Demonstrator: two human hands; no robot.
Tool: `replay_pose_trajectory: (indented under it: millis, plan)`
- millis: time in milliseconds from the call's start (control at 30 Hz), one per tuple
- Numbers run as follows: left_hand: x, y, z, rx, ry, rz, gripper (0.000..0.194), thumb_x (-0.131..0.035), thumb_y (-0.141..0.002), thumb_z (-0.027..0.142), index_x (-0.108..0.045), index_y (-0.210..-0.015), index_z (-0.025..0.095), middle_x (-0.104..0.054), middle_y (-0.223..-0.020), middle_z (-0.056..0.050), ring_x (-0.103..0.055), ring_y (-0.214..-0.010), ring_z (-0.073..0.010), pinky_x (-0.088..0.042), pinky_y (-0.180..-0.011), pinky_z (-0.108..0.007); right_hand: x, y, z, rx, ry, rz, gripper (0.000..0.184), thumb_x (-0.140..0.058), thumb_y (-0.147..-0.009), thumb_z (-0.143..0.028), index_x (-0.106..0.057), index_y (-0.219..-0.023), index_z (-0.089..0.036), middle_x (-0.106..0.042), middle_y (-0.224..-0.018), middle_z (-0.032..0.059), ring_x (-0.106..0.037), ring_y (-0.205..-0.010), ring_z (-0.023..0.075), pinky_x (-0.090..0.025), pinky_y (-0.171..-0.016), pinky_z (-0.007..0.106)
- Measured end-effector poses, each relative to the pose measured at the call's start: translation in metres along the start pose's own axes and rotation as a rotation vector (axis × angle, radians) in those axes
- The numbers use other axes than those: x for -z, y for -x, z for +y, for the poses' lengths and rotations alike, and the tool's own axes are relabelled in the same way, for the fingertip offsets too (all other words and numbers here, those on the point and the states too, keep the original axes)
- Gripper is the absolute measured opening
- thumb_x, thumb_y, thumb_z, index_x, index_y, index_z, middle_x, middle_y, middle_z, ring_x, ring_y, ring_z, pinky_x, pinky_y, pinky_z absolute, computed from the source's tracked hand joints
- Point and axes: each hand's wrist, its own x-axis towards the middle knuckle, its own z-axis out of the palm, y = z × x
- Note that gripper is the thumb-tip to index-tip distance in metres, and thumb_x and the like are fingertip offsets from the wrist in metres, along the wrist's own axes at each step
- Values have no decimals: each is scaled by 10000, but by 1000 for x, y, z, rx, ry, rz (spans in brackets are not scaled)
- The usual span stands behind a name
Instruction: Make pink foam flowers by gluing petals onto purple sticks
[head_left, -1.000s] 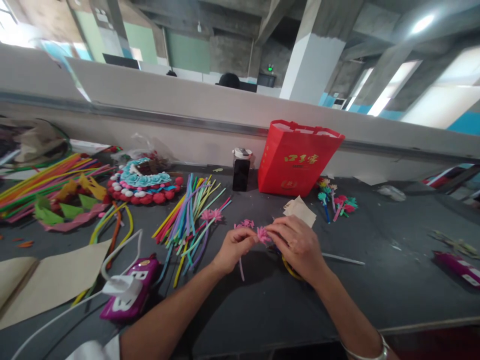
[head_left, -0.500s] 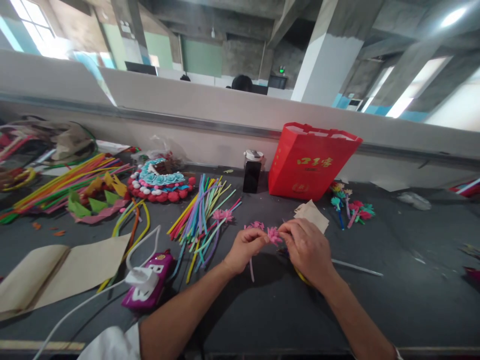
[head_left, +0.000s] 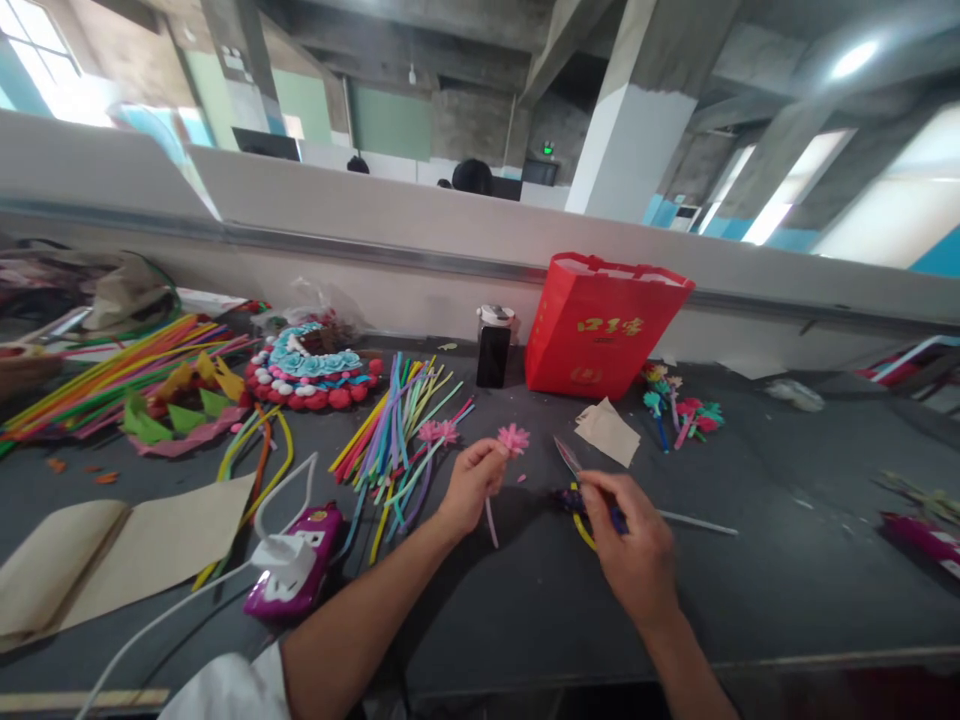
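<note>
My left hand [head_left: 474,485] pinches a pink pipe-cleaner flower [head_left: 514,440] between thumb and fingers. A pale pink stem [head_left: 491,525] shows below that hand; I cannot tell whether it belongs to the flower. My right hand [head_left: 634,540] is closed on scissors, their blades [head_left: 568,457] pointing up and left, part of the dark blue handle showing by the fingers. Under it lies a dark tool with a yellow handle [head_left: 583,532], partly hidden. A small pink scrap [head_left: 521,478] lies between the hands. More pink flowers [head_left: 438,432] rest left of my left hand.
Loose coloured pipe cleaners [head_left: 405,420] lie left of centre. Behind stand a bottle and a black phone [head_left: 493,357], then a red paper bag [head_left: 607,325]. Brown paper [head_left: 609,432], finished flowers [head_left: 682,410], a purple power strip [head_left: 296,565] with a cable and an open notebook [head_left: 172,535] surround the hands.
My right hand has left the pink flower, moved down and taken hold of the scissors. My left hand keeps the flower, now shown more face-up. The camera view has shifted slightly.
</note>
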Motion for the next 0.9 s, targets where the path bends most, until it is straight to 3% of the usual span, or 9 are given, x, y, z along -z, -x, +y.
replay_pose_trajectory:
  millis: [67,133,233,467,567,700,900]
  plan:
    - [4,-4,2,-10,32,26,299,-731,-752,426,-601,-753,157,-280,-492,110,-187,-404,-25,-122,-401,-189,-7,32,-6,-72,-64,-46,118,-519,-957,-237,-636,-975,-228,-695,-910,32,-654,-841,164,-504,-763,263]
    - [6,-6,3,-12,52,43,302,-724,-759,429,-595,-787,158,-306,-503,107,-200,-396,-22,-122,-394,-184,-18,64,-12,-106,-142,-178,146,-488,-961,-207,-632,-975,-230,-692,-884,31,-657,-825,164,-508,-745,262]
    - [8,-9,5,-4,65,57,318,-728,-751,435,-583,-821,161,-343,-510,103,-234,-386,-23,-140,-386,-178,-34,92,-17,-43,-131,-358,161,-493,-937,-179,-645,-948,-230,-681,-864,35,-640,-822,189,-495,-757,304]
    - [3,-4,20,36,56,78,328,-730,-714,399,-559,-841,149,-413,-549,90,-273,-374,-15,-154,-368,-168,-37,87,-16,-85,-89,-387,144,-533,-904,-159,-651,-851,-223,-665,-782,6,-614,-747,167,-452,-683,268]
    - [6,19,33,60,30,78,296,-720,-712,349,-571,-858,139,-421,-556,88,-270,-372,-11,-147,-365,-166,-36,88,-16,-74,-96,-386,154,-517,-910,-173,-651,-844,-214,-667,-795,16,-609,-779,175,-446,-721,278]
    - [18,69,44,73,-27,120,279,-715,-726,334,-574,-869,140,-433,-557,89,-271,-367,-6,-148,-368,-160,-38,92,-15,-67,-107,-385,160,-503,-909,-184,-653,-858,-208,-665,-805,24,-599,-787,181,-439,-734,289]
    - [26,125,28,62,-141,199,325,-744,-713,383,-572,-860,150,-492,-554,76,-312,-352,-18,-171,-353,-159,-36,93,-13,-74,-140,-377,162,-501,-895,-177,-653,-850,-211,-668,-815,26,-603,-798,182,-451,-748,289]
